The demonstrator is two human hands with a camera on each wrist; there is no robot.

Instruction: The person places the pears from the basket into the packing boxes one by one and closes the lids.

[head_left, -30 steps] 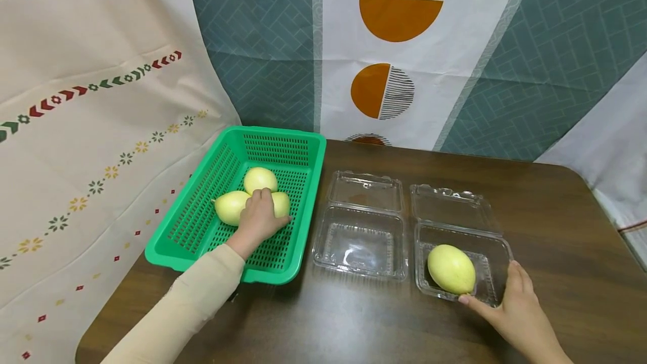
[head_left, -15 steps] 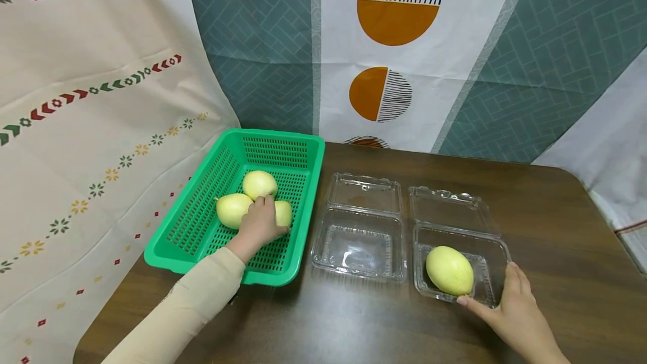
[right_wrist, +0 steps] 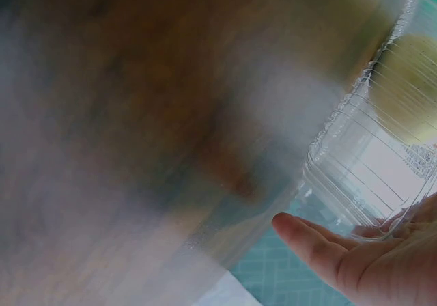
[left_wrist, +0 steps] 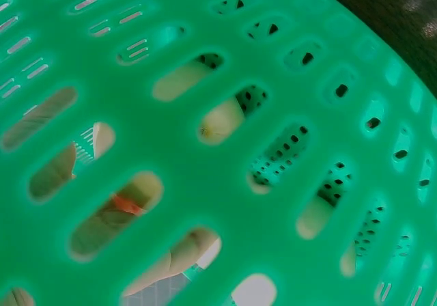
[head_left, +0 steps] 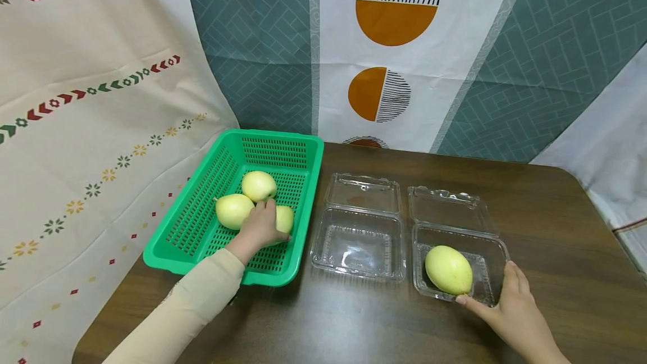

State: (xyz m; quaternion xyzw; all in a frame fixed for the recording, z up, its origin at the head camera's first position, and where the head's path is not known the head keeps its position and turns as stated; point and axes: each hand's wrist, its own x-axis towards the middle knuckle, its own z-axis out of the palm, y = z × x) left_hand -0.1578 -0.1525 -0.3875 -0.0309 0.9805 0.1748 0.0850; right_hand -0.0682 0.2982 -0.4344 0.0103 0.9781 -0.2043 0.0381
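Note:
In the head view my left hand (head_left: 260, 226) reaches into the green plastic basket (head_left: 151, 254), fingers curled over a pale yellow pear (head_left: 285, 219) at its right side. Two more pears lie close by: one pear (head_left: 234, 211) to the left, another pear (head_left: 259, 185) behind. Green basket wall (left_wrist: 205, 183) fills the left wrist view, hiding most of that hand. My right hand (head_left: 520, 310) holds the near right corner of a clear clamshell box (head_left: 487, 274), thumb at the front edge, fingers along the side. One pear (head_left: 448, 270) sits inside. The right wrist view shows fingers (right_wrist: 321, 248) beside the box.
A second clear clamshell box (head_left: 361, 243), lid folded back, stands between the basket and the held box. Everything rests on a dark wooden table (head_left: 354, 324). Patterned cloth (head_left: 253, 44) hangs behind, and a cream cloth (head_left: 101, 128) on the left.
My left hand and the pear under it have shifted slightly toward me, opening a gap from the pear behind. The right hand stays at the box corner.

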